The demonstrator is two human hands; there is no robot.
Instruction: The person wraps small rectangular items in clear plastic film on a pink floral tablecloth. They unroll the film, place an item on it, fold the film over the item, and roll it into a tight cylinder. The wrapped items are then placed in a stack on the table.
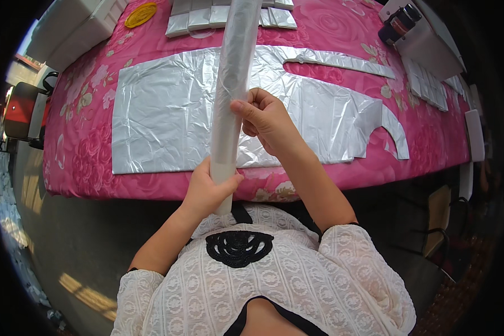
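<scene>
roll of translucent white film (pixel 232 84) is held nearly upright in front of the person's chest, its lower end low against the white lace top (pixel 274 280) and its upper end cut off by the top edge of the view. the roll is gripped near its lower end by the left hand (pixel 207 187): the fingers (pixel 199 176) are wrapped around its left side and the thumb is pressed across its front, so the tube is enclosed in a clenched grasp. the right hand (pixel 266 123) is placed higher up, on the roll's right side; its thumb and forefinger (pixel 243 106) are pinched together at the edge of the film, touching the roll's surface, while the other fingers are curled into the palm. whether a loose edge of film is caught in that pinch cannot be told.

behind the roll, a table covered with a pink flowered cloth (pixel 84 151) is seen. a large sheet of silver cut material (pixel 168 117) is spread flat on it, with a curved strip (pixel 341 60) cut away at its upper right. small folded silver pieces (pixel 199 19) are lined up along the far edge, a yellow round object (pixel 140 14) is lying at the far left, and a white box (pixel 431 47) with dark bottles is set at the far right.
</scene>
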